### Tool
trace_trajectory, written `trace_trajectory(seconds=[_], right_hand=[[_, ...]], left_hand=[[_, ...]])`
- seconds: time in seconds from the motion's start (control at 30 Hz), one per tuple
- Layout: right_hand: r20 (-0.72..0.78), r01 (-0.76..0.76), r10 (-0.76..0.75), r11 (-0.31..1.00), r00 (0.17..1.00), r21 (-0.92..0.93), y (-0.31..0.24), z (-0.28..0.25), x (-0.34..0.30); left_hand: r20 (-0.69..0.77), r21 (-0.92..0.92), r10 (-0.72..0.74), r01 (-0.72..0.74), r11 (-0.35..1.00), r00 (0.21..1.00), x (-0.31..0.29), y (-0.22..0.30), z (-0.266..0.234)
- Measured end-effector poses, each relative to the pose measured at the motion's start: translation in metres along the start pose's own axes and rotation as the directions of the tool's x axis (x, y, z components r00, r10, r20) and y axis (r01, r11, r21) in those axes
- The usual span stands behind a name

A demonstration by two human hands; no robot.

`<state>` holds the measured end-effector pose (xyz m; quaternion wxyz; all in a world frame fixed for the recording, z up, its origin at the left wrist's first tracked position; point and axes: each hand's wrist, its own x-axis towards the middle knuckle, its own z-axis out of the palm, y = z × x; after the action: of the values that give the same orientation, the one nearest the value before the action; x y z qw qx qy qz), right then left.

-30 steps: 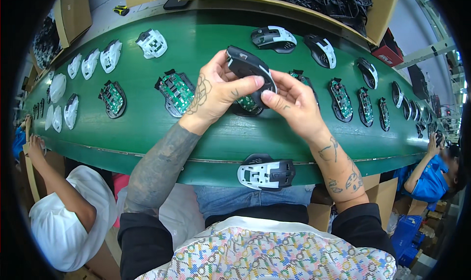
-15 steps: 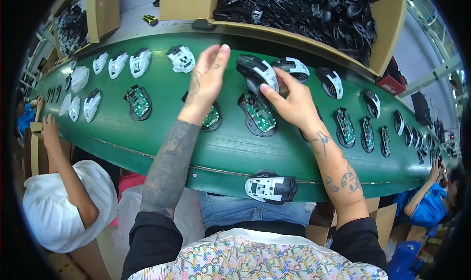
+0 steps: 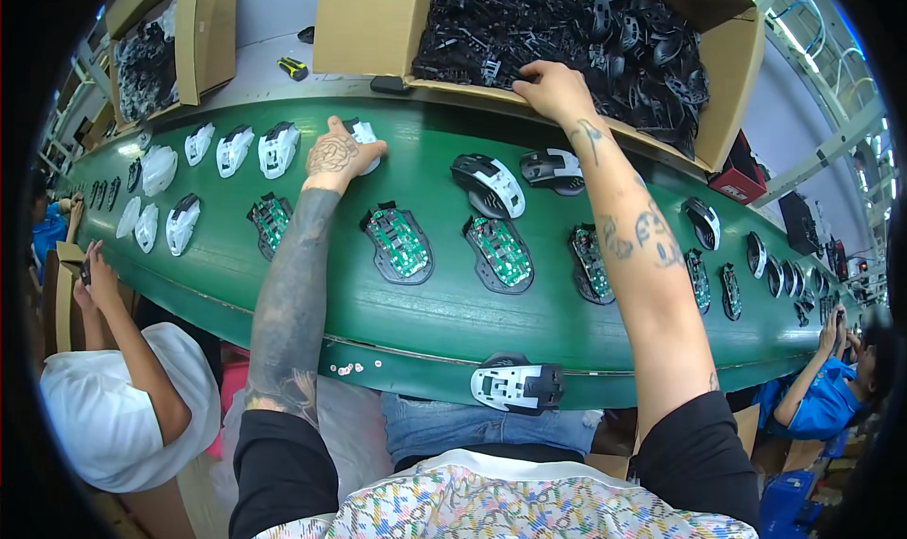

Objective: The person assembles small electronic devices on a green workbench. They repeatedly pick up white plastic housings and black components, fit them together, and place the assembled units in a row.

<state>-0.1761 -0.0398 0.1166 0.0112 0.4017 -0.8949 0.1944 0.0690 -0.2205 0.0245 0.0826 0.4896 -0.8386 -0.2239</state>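
Note:
My left hand (image 3: 342,155) is at the far side of the green belt, fingers curled over a white mouse shell (image 3: 362,133) that it partly covers. My right hand (image 3: 557,92) reaches over the near edge of a cardboard box, fingers pinched together at the black plastic parts (image 3: 576,34); what they hold is too small to make out. Between my arms, a black-and-white mouse shell (image 3: 489,187) rests just beyond a mouse base with a green circuit board (image 3: 501,254). Another such base (image 3: 399,244) lies to its left.
The cardboard box (image 3: 373,24) stands along the belt's far edge. More shells and circuit-board bases line the green belt (image 3: 406,317). A mouse shell (image 3: 518,385) lies at the near edge. A yellow cutter (image 3: 293,68) is at the back left. Co-workers sit at both sides.
My right hand has let go of the black-and-white mouse shell, now on the belt, and moved up to the box. My left hand has gone down and left onto the white shell.

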Motion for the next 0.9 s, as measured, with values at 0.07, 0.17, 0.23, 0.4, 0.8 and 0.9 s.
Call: trace_trajectory(seconds=[0.07,0.17,0.23,0.4,0.8,0.9], right_hand=[[0.028,0.013,-0.012,0.999,1.000,-0.050,-0.003,-0.006,0.010],[0.025,0.012,-0.010,0.998,1.000,-0.064,0.002,-0.005,0.020],[-0.027,0.033,-0.032,0.999,0.999,0.031,0.005,-0.005,0.018],[-0.484,0.131,-0.020,0.972,0.875,0.197,0.000,-0.010,-0.008],[0.331,-0.342,-0.100,-0.124,0.938,0.931,0.026,-0.035,-0.207],[0.272,-0.292,-0.141,-0.150,0.952,0.945,0.025,-0.028,-0.217]], left_hand=[[-0.014,-0.193,0.025,-0.027,0.981,1.000,-0.002,-0.006,-0.006],[0.316,-0.887,0.162,0.231,0.399,0.935,-0.027,-0.004,-0.013],[0.306,-0.937,0.420,0.349,-0.026,0.854,-0.042,0.000,-0.007],[0.222,-0.828,0.610,0.478,-0.294,0.760,-0.100,0.043,-0.002],[0.277,-0.810,0.709,0.554,-0.190,0.648,-0.159,0.110,0.040],[0.308,-0.797,0.719,0.582,-0.163,0.623,-0.168,0.103,0.045]])
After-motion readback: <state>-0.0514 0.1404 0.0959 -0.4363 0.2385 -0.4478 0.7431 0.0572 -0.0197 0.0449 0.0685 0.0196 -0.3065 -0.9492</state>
